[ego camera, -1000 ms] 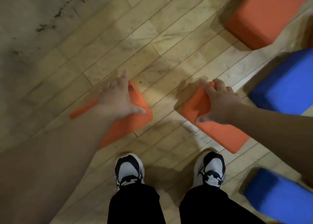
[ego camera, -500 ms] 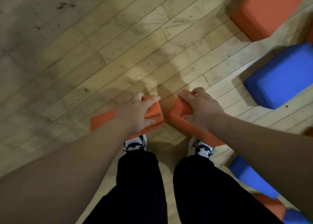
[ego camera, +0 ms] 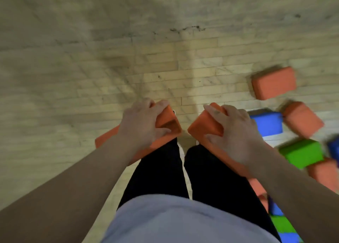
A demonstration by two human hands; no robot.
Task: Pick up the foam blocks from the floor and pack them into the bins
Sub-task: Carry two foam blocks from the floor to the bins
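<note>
Above the floor, each hand grips a flat orange slab: left hand, right hand.

My left hand grips one orange slab and my right hand grips another orange slab. On the wooden floor around three o'clock lie an orange block, a blue block and a green block.

place: gym or play hall, likely
floor: worn pale hardwood strips, scuffed
props: big coloured foam blocks scattered

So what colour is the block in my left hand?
The block is orange; head view.
</note>
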